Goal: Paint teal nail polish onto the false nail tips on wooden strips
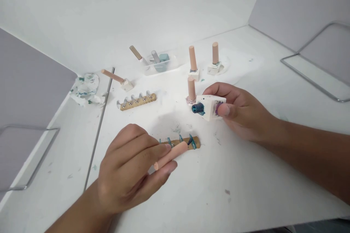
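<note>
My left hand (133,167) pinches the peach cap of a nail polish brush (171,156) between thumb and fingers. The brush's dark tip lies at the teal nail tip (193,141) on the right end of a near wooden strip (197,142); other teal nail tips stand along this strip, partly behind my hand. In my right hand (240,111) is a white square nail polish bottle (210,107), tilted so its uncapped neck, smeared dark teal, points left. My right thumb presses on the bottle's purple-stained side.
Capped bottles (193,58) (215,52) (191,88) stand behind my right hand; another bottle (126,85) lies tilted left. Farther back is a clear tray (161,69) with bottles. A second strip (139,102) bears clear tips. Stained tissue (86,89) lies far left, near a metal rod (100,131).
</note>
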The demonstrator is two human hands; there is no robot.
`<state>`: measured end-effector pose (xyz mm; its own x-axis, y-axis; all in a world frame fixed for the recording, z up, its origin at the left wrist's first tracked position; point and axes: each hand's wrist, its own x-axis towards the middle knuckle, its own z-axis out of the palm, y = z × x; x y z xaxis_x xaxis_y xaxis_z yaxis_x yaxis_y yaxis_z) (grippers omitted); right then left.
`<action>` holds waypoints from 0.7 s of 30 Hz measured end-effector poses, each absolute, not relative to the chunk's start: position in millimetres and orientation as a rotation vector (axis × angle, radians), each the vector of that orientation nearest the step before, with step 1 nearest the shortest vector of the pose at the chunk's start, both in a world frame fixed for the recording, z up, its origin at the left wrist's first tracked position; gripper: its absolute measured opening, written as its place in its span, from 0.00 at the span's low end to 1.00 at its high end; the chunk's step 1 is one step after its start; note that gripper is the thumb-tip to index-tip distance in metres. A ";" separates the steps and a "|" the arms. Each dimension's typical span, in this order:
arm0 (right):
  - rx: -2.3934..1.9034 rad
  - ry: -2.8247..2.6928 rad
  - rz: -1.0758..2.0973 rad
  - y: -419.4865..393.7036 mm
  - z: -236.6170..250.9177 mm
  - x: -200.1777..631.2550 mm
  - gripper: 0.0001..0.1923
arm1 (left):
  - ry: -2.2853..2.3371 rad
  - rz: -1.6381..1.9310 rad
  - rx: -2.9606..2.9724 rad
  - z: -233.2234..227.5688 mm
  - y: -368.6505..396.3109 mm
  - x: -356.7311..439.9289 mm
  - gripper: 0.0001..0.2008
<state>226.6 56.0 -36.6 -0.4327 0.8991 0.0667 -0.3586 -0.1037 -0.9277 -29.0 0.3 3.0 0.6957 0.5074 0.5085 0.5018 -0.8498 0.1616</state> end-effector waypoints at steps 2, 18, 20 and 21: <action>-0.670 -1.194 1.714 55.9 -36.9 226.3 0.18 | 0.831 0.860 2.883 3.2 -0.5 -29.6 0.04; -0.625 -1.139 1.748 57.0 -37.1 224.3 0.17 | 0.826 0.803 2.949 7.6 -5.3 -30.4 0.05; -0.628 -1.133 1.741 56.8 -37.5 224.2 0.17 | 0.837 0.811 2.942 7.7 -5.0 -30.1 0.05; -0.629 -1.128 1.739 56.6 -37.5 224.1 0.17 | 0.840 0.814 2.933 7.5 -4.6 -29.7 0.04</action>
<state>224.1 56.6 -37.5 -0.4295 0.9006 0.0671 -0.4283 -0.1377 -0.8931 -29.7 -4.6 7.5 0.7256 0.4903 0.4828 0.4985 -0.8582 0.1224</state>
